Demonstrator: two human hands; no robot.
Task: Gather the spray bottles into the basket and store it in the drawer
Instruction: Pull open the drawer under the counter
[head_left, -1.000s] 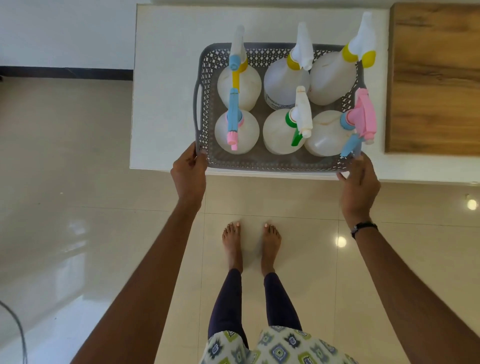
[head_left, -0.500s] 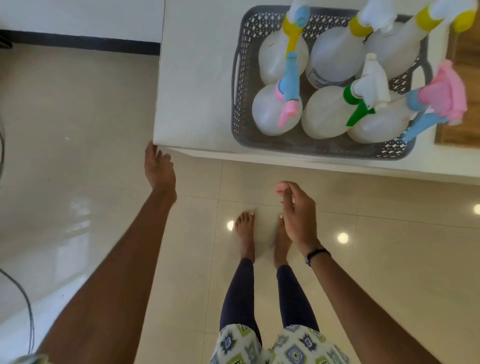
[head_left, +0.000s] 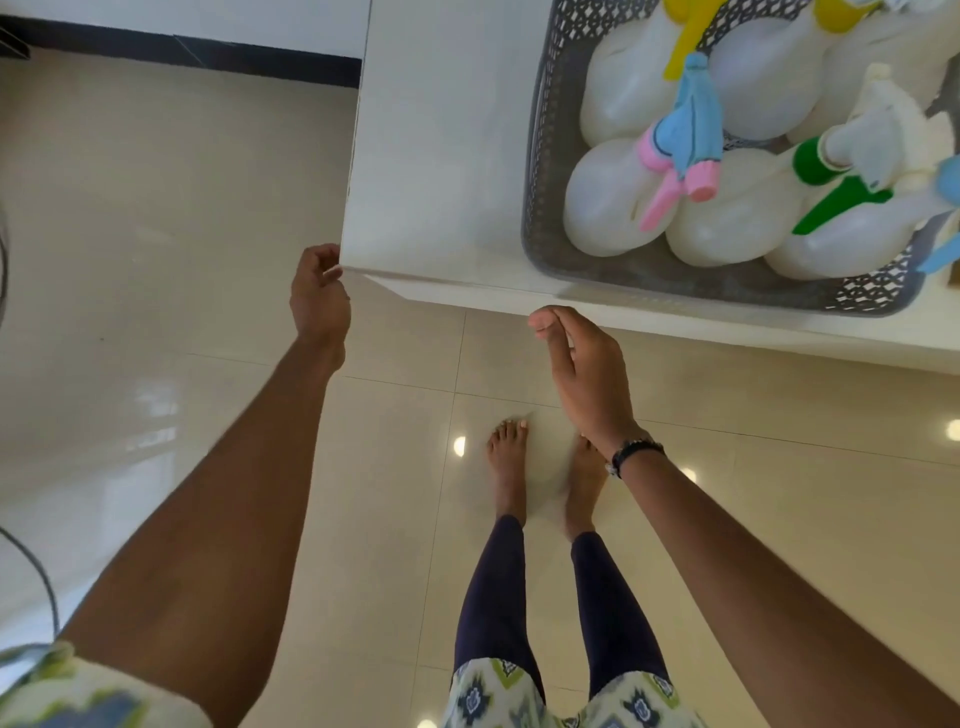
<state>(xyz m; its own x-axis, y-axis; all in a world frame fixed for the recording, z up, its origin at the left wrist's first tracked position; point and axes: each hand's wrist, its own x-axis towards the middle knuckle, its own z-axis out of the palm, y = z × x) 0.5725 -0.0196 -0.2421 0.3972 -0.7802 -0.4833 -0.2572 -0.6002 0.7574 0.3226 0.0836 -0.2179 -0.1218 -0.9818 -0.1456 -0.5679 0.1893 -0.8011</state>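
Up at two o'clock the grey basket (head_left: 540, 171) is seen resting on the white surface (head_left: 441, 156), packed with upright spray bottles (head_left: 613, 197), one pink-and-blue trigger head (head_left: 685, 140) and a green one (head_left: 831, 192) showing clearly. The left hand (head_left: 319, 296) is placed at the surface's near-left corner around ten o'clock, fingers curled at the edge, though whether anything is actually pinched in that grip cannot be told. The right hand (head_left: 582, 369) is held just below the front edge at centre, its grip loose and empty, above bare feet (head_left: 509, 457) on the tiled floor (head_left: 156, 260).
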